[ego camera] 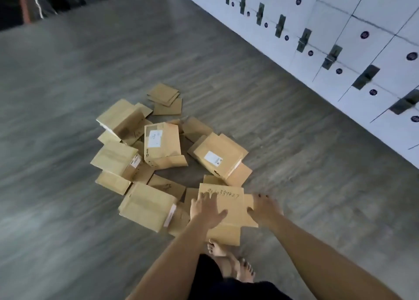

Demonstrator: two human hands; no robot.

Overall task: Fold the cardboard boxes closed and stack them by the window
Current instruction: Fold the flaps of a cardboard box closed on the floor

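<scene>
Head view | left hand (pixel 205 209) flat, fingers spread, on nearest cardboard box (pixel 229 211) at 6 o'clock | right hand (pixel 265 209) grips side flap | advice: press flaps level before lifting.

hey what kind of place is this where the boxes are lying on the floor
Probably a locker room or a parcel-locker hallway, not a home. A wall of white locker doors with dark latches and round badges runs along the right, the floor is bare grey wood-look planking, and cardboard boxes with shipping labels lie in a heap.
</scene>
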